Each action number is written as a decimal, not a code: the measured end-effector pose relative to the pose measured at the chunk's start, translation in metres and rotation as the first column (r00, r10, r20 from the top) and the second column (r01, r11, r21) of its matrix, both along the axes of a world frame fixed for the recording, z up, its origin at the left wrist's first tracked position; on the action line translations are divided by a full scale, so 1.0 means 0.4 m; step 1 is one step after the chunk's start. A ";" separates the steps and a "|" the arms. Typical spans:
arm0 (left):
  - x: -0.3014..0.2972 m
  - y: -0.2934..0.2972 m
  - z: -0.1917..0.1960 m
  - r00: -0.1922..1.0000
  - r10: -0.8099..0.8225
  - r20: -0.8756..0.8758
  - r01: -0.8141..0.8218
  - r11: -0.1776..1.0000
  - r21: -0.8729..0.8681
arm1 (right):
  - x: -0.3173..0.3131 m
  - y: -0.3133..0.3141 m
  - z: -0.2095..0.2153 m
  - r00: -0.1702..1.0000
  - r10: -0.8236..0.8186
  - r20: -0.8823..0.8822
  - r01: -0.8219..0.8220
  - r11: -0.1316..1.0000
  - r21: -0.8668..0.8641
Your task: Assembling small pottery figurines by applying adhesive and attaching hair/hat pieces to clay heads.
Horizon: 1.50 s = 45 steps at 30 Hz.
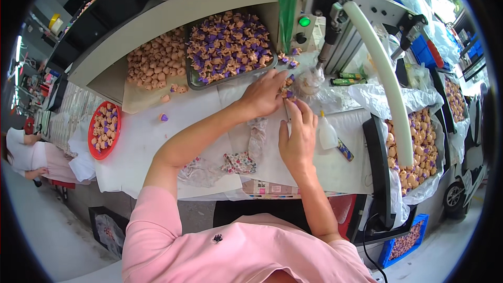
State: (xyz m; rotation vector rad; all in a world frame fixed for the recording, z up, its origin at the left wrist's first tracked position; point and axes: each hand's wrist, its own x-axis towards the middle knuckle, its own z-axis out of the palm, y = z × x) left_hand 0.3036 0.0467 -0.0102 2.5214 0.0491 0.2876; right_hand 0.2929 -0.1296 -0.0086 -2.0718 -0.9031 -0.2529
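Observation:
In front of me, my left hand [264,94] has its fingers bent around a small tan-and-purple doll figure [287,93], which is partly covered by the fingertips. Close to its right is my right hand [298,139], fingers stretched toward the same figure and thumb apart. Whether the right fingertips touch it I cannot tell. A dark tray [195,85] heaped with similar tan-and-purple figures stands beyond my left hand. Left of it lies a pile of round tan doll heads [157,57]. A few loose figures [289,62] rest near the tray's right side.
A press-like machine [327,47] with a pale curved arm [385,68] rises at the right. Beside my right hand lie a white squeeze bottle [327,133] and a dark tube [345,150]. A red bowl [120,131] is at left; a lined bin of heads [414,149] at right.

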 end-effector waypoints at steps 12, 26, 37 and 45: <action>0.065 -0.033 -0.064 0.992 0.012 -0.128 -0.022 0.997 -0.078 | 0.074 0.027 -0.081 0.997 -0.076 -0.034 0.072 0.990 -0.124; 0.082 0.302 0.088 0.924 0.382 0.011 -0.265 0.661 -0.701 | 0.216 0.428 0.076 0.909 0.410 -0.075 -0.329 0.817 0.474; 0.069 0.444 0.014 0.833 0.188 0.520 -0.340 0.916 0.212 | 0.074 0.313 -0.028 0.817 0.570 0.081 -0.574 0.796 0.192; 0.134 0.501 -0.025 0.892 0.378 0.249 -0.446 0.827 0.342 | -0.053 0.112 -0.022 0.749 0.653 -0.109 -0.629 0.754 0.189</action>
